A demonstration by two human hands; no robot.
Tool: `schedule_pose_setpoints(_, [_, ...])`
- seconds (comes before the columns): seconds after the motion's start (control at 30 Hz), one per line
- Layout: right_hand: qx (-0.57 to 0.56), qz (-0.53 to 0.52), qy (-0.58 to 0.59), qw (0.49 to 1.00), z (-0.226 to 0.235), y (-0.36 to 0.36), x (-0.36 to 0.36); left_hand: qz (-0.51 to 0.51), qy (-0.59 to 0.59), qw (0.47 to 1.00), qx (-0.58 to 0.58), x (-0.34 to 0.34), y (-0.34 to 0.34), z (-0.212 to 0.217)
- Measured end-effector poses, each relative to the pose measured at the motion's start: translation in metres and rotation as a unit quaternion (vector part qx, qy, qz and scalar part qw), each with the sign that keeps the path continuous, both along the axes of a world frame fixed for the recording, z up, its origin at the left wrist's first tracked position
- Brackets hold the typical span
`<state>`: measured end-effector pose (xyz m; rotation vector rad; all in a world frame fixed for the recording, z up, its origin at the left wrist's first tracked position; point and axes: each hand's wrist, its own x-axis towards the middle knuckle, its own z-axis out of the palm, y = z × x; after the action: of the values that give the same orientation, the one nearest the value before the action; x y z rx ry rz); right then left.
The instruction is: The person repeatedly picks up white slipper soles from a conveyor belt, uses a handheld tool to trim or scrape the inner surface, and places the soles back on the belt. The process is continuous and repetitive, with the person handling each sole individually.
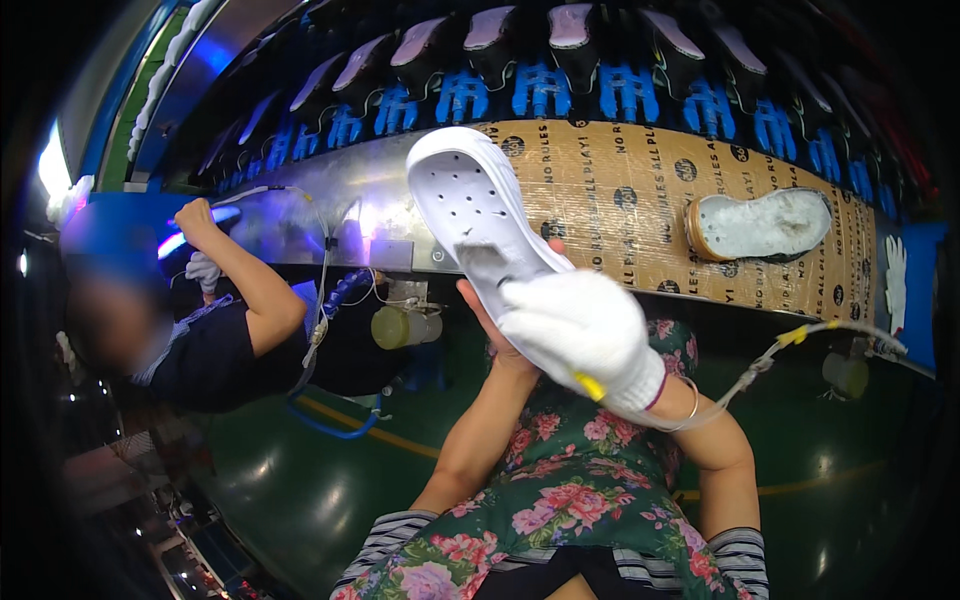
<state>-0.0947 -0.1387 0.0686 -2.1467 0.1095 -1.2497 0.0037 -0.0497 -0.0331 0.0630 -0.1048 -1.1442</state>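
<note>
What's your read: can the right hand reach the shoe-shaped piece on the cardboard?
Probably yes: nothing visible blocks the way from the gloved right hand over the cardboard to the shoe-shaped piece, though that hand would first have to leave the white shoe.

white clog (465,190) in bare left grip (503,335), gloved right grip (580,325) against it

Dressed in a dark green apron (570,490), printed with large pink flowers. Under it, wearing striped sleeves (740,555) in white, grey and dark colours, which end near the elbows. Covered on the right grip (580,325) with a white knitted glove (612,345), edged in purple-red; beside its cuff, wearing a thin, pale bracelet (695,396).
</note>
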Motion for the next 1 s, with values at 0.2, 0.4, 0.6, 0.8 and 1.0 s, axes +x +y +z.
schedule_pose_setpoints(0.2, [0.076,0.096,0.029,0.992,0.004,-0.019,-0.014,-0.058,-0.027,0.997,-0.040,0.014,-0.010,0.024])
schedule_pose_setpoints(0.4, [0.169,0.198,0.044,0.965,-0.003,-0.001,-0.019,-0.139,-0.013,0.982,-0.126,0.029,-0.023,0.020])
schedule_pose_setpoints(0.6, [0.050,0.162,0.104,0.980,-0.008,-0.004,-0.028,-0.133,-0.006,0.989,-0.064,0.038,-0.020,0.015])
schedule_pose_setpoints(0.8, [0.017,0.137,0.108,0.985,-0.002,-0.018,-0.035,-0.206,-0.038,0.973,-0.098,0.052,-0.027,0.013])
schedule_pose_setpoints(1.0, [0.191,0.221,0.101,0.951,0.008,-0.009,-0.048,-0.292,-0.147,0.939,-0.102,0.064,-0.042,0.032])
